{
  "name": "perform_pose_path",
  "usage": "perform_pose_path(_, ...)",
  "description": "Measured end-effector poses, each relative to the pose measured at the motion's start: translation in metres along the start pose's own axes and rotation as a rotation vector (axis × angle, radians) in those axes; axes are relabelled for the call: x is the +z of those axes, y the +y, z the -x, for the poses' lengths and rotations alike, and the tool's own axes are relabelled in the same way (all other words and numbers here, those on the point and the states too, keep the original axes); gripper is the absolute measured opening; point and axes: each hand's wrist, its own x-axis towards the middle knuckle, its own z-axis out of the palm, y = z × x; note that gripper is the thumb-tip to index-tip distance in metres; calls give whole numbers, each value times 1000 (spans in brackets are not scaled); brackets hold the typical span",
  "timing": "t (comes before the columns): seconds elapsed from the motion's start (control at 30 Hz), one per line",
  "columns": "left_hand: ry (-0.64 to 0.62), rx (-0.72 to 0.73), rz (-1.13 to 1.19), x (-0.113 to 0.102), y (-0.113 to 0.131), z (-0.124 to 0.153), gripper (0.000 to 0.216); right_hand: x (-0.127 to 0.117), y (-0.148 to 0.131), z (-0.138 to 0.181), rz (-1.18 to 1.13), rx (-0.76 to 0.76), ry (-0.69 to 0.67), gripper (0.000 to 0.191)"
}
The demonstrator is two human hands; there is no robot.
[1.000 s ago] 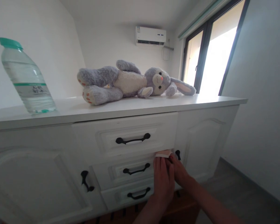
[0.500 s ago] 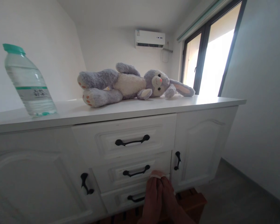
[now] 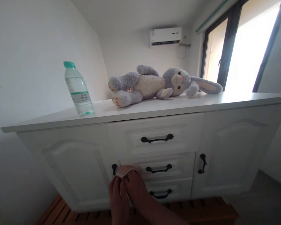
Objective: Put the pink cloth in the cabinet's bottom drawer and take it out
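Note:
My left hand (image 3: 118, 195) and my right hand (image 3: 135, 187) are side by side, low in front of the white cabinet. Both are closed on a pale pink cloth (image 3: 125, 170), which bunches over the fingertips. The cloth is beside the black handle (image 3: 114, 169) of the left cabinet door (image 3: 77, 178) and hides its lower part. Whether the cloth touches the handle I cannot tell. Just right of my hands are the middle drawer's handle (image 3: 159, 169) and the bottom drawer's handle (image 3: 161, 194). The doors and drawers are closed.
On the cabinet top (image 3: 103, 113) stands a water bottle (image 3: 79, 90) with a green cap. A grey plush rabbit (image 3: 152, 84) lies on its side there. Below the cabinet is a slatted brown wooden base (image 3: 201, 206). A window (image 3: 243, 47) is at the right.
Both hands have moved left with the cloth, from the right part of the lower drawers to the left door's handle. The view has turned left.

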Motion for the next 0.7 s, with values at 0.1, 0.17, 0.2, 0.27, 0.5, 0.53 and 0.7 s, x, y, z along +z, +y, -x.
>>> perform_pose_path(0.1, -26, 146, 23, 3, 31, 4, 56, -34, 2, -4, 29, 69, 97, 47)
perform_pose_path(0.17, -87, 154, 24, 14, 37, 12, 56, -47, 9, 2, 20, 117, 111, 48)
perform_pose_path(0.2, -116, 138, 18, 22, 38, 16, 57, -51, 14, 7, 1, 137, 99, 45)
perform_pose_path(0.27, -173, 127, 5, 37, 43, 22, 58, -58, 26, 17, -67, 178, 69, 40)
perform_pose_path(0.5, -609, 405, 41, 79, 145, 35, 42, -132, 75, 64, -263, 371, 238, 37)
perform_pose_path(0.53, -651, 416, 71, 86, 160, 38, 41, -142, 83, 73, -239, 401, 267, 36)
perform_pose_path(0.7, -745, 508, 155, 120, 179, 61, 40, -148, 131, 122, -39, 439, 313, 39)
